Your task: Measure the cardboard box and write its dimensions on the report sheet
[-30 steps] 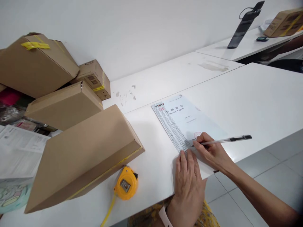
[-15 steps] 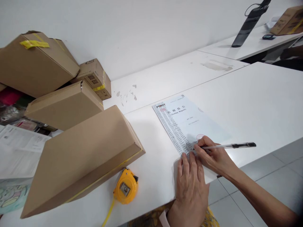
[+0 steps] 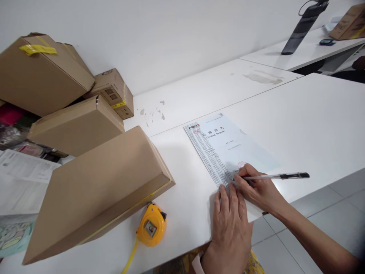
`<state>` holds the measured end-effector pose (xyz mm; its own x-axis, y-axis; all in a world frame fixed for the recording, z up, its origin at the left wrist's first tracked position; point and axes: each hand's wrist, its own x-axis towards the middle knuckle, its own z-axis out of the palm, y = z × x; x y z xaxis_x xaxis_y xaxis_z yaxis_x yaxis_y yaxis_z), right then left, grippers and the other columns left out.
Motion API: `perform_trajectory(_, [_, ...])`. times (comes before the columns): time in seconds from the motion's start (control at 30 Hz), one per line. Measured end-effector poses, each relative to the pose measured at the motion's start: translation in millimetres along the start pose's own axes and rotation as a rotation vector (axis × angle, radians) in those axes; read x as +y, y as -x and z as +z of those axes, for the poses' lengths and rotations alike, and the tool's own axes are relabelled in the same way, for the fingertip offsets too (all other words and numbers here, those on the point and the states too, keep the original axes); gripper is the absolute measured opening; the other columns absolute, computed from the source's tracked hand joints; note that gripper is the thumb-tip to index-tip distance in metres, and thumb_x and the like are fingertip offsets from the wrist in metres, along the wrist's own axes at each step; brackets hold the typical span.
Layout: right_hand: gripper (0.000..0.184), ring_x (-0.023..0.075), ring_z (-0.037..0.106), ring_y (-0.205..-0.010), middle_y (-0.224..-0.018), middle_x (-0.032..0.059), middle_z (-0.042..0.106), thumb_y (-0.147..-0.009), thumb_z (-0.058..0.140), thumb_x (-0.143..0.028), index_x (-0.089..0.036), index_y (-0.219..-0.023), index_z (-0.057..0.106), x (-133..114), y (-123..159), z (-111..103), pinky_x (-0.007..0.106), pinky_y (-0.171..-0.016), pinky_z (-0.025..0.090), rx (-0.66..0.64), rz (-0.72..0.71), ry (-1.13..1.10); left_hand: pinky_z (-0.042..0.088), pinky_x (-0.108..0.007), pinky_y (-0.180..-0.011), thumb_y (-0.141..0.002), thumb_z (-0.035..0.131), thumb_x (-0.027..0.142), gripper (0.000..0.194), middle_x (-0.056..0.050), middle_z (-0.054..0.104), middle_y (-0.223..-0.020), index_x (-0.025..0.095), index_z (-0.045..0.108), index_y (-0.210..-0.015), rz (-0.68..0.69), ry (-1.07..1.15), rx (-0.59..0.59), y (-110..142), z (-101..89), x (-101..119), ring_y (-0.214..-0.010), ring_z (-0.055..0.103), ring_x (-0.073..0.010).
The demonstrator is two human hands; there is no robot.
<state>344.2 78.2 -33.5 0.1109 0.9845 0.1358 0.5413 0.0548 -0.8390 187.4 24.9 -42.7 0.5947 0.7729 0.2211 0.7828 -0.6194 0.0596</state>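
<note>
A printed testing report point(image 3: 225, 142) lies flat on the white table, with dense handwriting or small print down its left side. My right hand point(image 3: 258, 190) pinches a clear pen with a black cap end point(image 3: 279, 176), its tip down on the lower left part of the sheet. Flat on the sheet's bottom edge rests my left hand point(image 3: 231, 224), fingers stretched out and close beside the right hand. The lowest part of the report is hidden under both hands.
Left of the report lie a large cardboard box point(image 3: 99, 186) and a yellow tape measure point(image 3: 151, 225) with its tape drawn out. More cartons point(image 3: 48, 76) are piled against the wall. A dark bottle point(image 3: 302, 32) stands at the back right. The table's near edge point(image 3: 327, 190) drops to tiled floor.
The view has shifted very slightly. Both hands, the pen and the report keep almost the same places.
</note>
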Motion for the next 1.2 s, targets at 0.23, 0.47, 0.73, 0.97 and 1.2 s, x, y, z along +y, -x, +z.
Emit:
perform_trajectory(0.23, [0.028, 0.0149, 0.045, -0.056, -0.067, -0.0003, 0.05, -0.094, 0.055, -0.036, -0.025, -0.07, 0.045, 1, -1, 0, 0.03, -0.05, 0.037, -0.023, 0.007, -0.037, 0.049, -0.045, -0.11, -0.098, 0.056, 0.045, 0.066, -0.012, 0.046, -0.156, 0.007, 0.043, -0.151, -0.007, -0.009, 0.017, 0, 0.1, -1, -0.143, 0.041, -0.0332])
perform_trajectory(0.47, [0.028, 0.0131, 0.039, -0.054, -0.067, -0.0023, 0.045, -0.094, 0.054, -0.038, -0.025, -0.071, 0.045, 3, 0, -1, 0.029, -0.049, 0.034, -0.009, 0.07, -0.063, 0.049, -0.045, -0.111, -0.098, 0.054, 0.046, 0.067, -0.012, 0.047, -0.156, 0.007, 0.041, -0.152, -0.005, -0.033, 0.012, 0, -0.4, 0, -0.143, 0.042, -0.0335])
perform_trajectory(0.73, [0.027, 0.0129, 0.038, -0.055, -0.068, -0.0032, 0.043, -0.095, 0.052, -0.037, -0.025, -0.072, 0.044, 6, -1, 0, 0.029, -0.05, 0.034, -0.008, 0.048, -0.051, 0.048, -0.044, -0.112, -0.098, 0.054, 0.049, 0.069, -0.012, 0.048, -0.155, 0.007, 0.042, -0.151, 0.002, -0.071, 0.038, 1, 1.3, 0, -0.143, 0.041, -0.0329])
perform_trajectory(0.97, [0.028, 0.0128, 0.039, -0.054, -0.067, -0.0027, 0.044, -0.094, 0.054, -0.036, -0.025, -0.071, 0.045, 7, -1, 1, 0.029, -0.049, 0.033, -0.011, 0.033, -0.056, 0.048, -0.044, -0.112, -0.098, 0.054, 0.047, 0.068, -0.012, 0.047, -0.156, 0.007, 0.041, -0.152, 0.004, -0.076, 0.039, 0, -1.3, -1, -0.143, 0.04, -0.0331])
perform_trajectory(1.2, [0.032, 0.0129, 0.038, -0.054, -0.066, -0.0027, 0.045, -0.095, 0.054, -0.043, -0.025, -0.071, 0.045, 11, 1, 2, 0.029, -0.049, 0.032, 0.011, 0.05, -0.065, 0.047, -0.045, -0.112, -0.098, 0.054, 0.046, 0.068, -0.014, 0.046, -0.156, 0.006, 0.041, -0.152, 0.009, -0.073, 0.037, 2, 0.0, 0, -0.144, 0.039, -0.0339])
